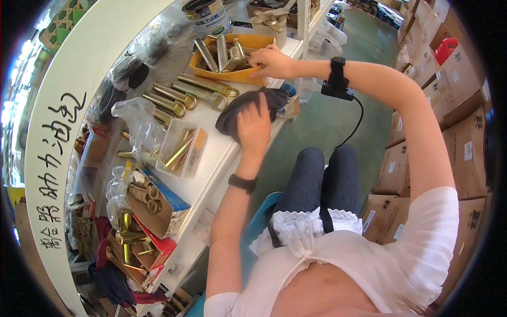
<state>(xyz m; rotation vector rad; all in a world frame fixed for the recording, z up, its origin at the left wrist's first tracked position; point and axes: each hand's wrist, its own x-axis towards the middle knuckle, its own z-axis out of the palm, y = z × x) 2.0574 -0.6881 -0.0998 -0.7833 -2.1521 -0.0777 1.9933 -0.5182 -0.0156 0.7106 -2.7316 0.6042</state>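
Observation:
My left hand (254, 126) lies over a bunched dark grey cloth (230, 119) at the shelf's front edge, index finger stretched out and thumb hidden. Further back, my right hand (273, 62) reaches over the right end of a yellow box (228, 75), its bent fingertips among the metal pins (222, 50) there. What those fingertips hold, if anything, is hidden. Left of the cloth, several long brass-coloured pins with rings (198, 93) lie side by side on the white shelf (196, 145).
A clear plastic box (181, 149) with pins stands nearer, beside a crumpled plastic bag (138, 124). Open cardboard boxes (158, 211) of metal parts line the front left. A tin can (207, 18) stands at the back. Cartons (462, 150) are stacked on the right.

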